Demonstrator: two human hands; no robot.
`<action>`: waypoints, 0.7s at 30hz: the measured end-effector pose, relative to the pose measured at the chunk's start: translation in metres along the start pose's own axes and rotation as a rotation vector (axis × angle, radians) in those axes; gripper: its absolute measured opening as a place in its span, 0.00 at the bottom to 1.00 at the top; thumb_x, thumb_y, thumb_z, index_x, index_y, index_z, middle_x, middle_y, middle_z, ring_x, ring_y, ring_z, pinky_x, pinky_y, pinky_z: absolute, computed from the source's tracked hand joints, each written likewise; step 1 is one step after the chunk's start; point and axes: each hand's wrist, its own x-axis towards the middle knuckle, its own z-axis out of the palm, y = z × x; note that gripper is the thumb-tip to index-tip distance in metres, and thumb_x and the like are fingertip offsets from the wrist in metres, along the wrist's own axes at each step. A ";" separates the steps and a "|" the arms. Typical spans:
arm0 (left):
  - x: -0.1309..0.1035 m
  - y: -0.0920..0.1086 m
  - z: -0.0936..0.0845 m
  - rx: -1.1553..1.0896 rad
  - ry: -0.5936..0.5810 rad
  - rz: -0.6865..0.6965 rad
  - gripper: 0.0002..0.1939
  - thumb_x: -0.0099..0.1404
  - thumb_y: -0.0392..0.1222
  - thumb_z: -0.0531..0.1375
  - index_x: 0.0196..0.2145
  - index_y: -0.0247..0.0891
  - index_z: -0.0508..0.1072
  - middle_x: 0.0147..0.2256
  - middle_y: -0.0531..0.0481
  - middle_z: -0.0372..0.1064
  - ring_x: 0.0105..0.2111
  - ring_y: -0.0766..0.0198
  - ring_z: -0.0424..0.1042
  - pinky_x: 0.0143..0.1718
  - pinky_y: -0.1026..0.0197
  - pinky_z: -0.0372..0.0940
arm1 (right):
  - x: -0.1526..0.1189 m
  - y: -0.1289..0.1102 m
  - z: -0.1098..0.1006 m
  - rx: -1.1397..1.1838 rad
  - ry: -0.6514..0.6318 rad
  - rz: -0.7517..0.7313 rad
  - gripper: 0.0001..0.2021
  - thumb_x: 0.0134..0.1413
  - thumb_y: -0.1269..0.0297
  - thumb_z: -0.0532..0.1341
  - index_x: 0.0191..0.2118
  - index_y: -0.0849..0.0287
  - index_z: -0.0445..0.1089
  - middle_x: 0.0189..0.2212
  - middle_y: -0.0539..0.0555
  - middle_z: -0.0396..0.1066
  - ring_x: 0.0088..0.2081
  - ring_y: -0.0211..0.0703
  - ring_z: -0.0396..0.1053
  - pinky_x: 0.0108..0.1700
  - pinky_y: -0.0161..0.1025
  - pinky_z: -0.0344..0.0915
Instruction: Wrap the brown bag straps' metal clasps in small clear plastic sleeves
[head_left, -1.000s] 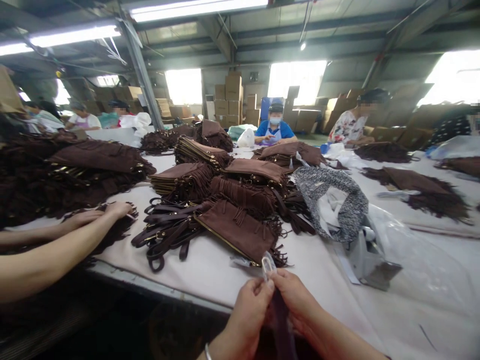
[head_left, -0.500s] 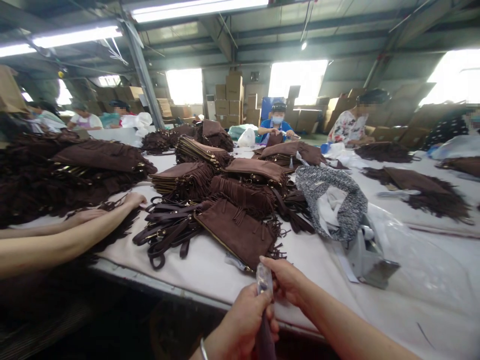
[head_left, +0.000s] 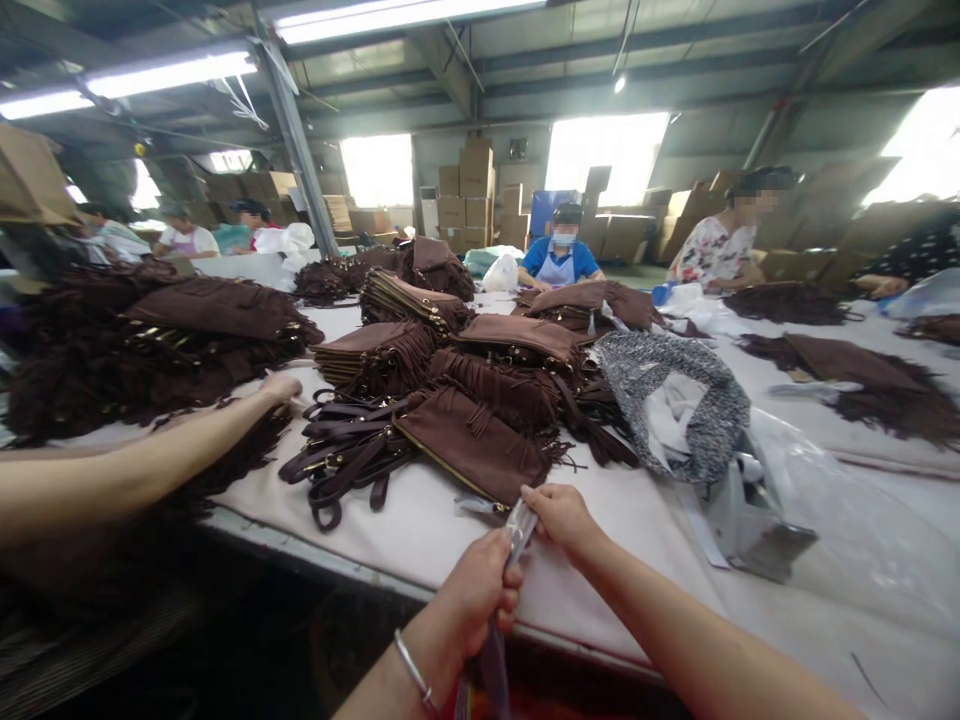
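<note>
My left hand (head_left: 480, 585), with a silver bangle on the wrist, is closed around a dark strap (head_left: 493, 665) that hangs below the table's edge. A clear plastic sleeve (head_left: 519, 527) covers the strap's upper end. My right hand (head_left: 559, 515) pinches the top of that sleeve. Just beyond my hands lies a brown fringed pouch (head_left: 476, 445) with a gold zipper, flat on the white-covered table (head_left: 600, 590). Looped dark straps (head_left: 349, 455) are heaped to its left.
Stacks of brown fringed bags (head_left: 375, 350) fill the middle and left. A grey knitted cloth (head_left: 675, 400) drapes by a tape dispenser (head_left: 765, 525) at right. Another person's arm (head_left: 187, 440) reaches in from the left. People sit across the table.
My hands and the sleeved strap have shifted slightly left and up, and the sleeve now tilts to the right. The neighbour's forward hand has lifted slightly.
</note>
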 end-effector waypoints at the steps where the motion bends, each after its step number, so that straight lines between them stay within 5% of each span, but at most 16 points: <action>1: 0.000 0.000 -0.003 0.046 0.016 -0.005 0.21 0.62 0.62 0.51 0.39 0.40 0.63 0.21 0.62 0.51 0.14 0.75 0.43 0.15 0.70 0.41 | 0.001 0.004 0.000 -0.044 0.004 -0.031 0.19 0.47 0.53 0.64 0.15 0.60 0.65 0.09 0.45 0.58 0.15 0.32 0.52 0.19 0.33 0.46; 4: -0.001 -0.003 -0.008 0.153 0.079 -0.026 0.20 0.64 0.59 0.49 0.37 0.38 0.65 0.20 0.61 0.51 0.14 0.75 0.44 0.16 0.69 0.42 | 0.003 0.011 0.000 -0.143 0.006 -0.080 0.16 0.47 0.56 0.64 0.16 0.60 0.69 0.10 0.47 0.61 0.15 0.34 0.56 0.20 0.34 0.49; 8: -0.004 -0.003 -0.010 0.179 0.112 -0.037 0.20 0.63 0.59 0.51 0.35 0.38 0.66 0.19 0.61 0.51 0.14 0.74 0.45 0.16 0.68 0.42 | -0.005 0.010 -0.014 -0.201 0.035 -0.106 0.11 0.54 0.58 0.58 0.31 0.59 0.73 0.17 0.49 0.69 0.16 0.37 0.61 0.21 0.35 0.57; 11: -0.005 -0.001 -0.011 0.128 0.079 -0.054 0.20 0.61 0.59 0.53 0.34 0.38 0.66 0.18 0.62 0.49 0.14 0.74 0.43 0.16 0.68 0.42 | -0.022 0.006 -0.029 -0.347 -0.055 -0.450 0.11 0.55 0.64 0.58 0.42 0.57 0.74 0.38 0.55 0.74 0.35 0.44 0.71 0.40 0.40 0.66; 13: -0.005 0.000 -0.011 0.110 0.057 -0.053 0.20 0.60 0.60 0.54 0.33 0.38 0.66 0.17 0.62 0.49 0.14 0.74 0.42 0.16 0.68 0.43 | -0.033 0.003 -0.033 -0.524 -0.192 -0.759 0.14 0.54 0.69 0.59 0.46 0.53 0.73 0.47 0.57 0.71 0.47 0.48 0.67 0.51 0.44 0.61; 15: -0.005 -0.001 -0.012 0.123 0.050 -0.039 0.21 0.60 0.60 0.54 0.33 0.37 0.67 0.17 0.62 0.49 0.13 0.74 0.43 0.15 0.68 0.44 | -0.039 0.001 -0.030 -0.660 -0.272 -0.907 0.12 0.55 0.70 0.59 0.44 0.52 0.74 0.45 0.57 0.72 0.47 0.48 0.66 0.51 0.46 0.59; 21: -0.006 0.000 -0.013 0.159 0.090 0.002 0.20 0.58 0.57 0.58 0.30 0.35 0.68 0.21 0.53 0.64 0.16 0.70 0.61 0.19 0.65 0.59 | -0.030 -0.008 -0.014 -0.871 -0.327 -0.919 0.10 0.59 0.68 0.58 0.29 0.57 0.74 0.28 0.54 0.73 0.35 0.44 0.66 0.41 0.41 0.57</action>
